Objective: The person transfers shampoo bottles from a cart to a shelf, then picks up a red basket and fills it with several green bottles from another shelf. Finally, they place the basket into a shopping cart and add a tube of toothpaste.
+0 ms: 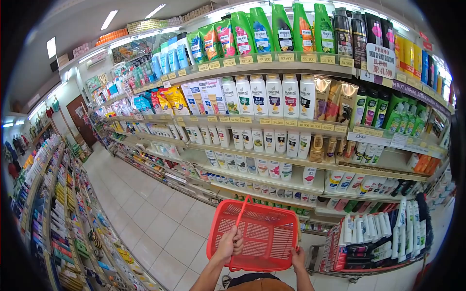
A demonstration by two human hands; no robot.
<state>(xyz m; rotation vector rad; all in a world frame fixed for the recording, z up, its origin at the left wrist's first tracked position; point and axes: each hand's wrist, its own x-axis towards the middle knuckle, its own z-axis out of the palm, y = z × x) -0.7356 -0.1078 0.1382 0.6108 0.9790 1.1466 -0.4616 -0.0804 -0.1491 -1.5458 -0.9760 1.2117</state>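
A red plastic basket with slotted walls is held in front of my body, and nothing shows inside it. My left hand is wrapped round its raised red handle. At the basket's right side, my right hand grips the rim, with some fingers hidden behind it. Beyond the basket, shelves bear rows of white Pantene bottles, with green Rejoice bottles on the shelf above. Gold bottles stand to the right of the white ones.
A cart loaded with bottles stands close on the right. Another shelf row runs along the left side of the tiled aisle. A promo sign hangs from the upper right shelf. A brown door is far back.
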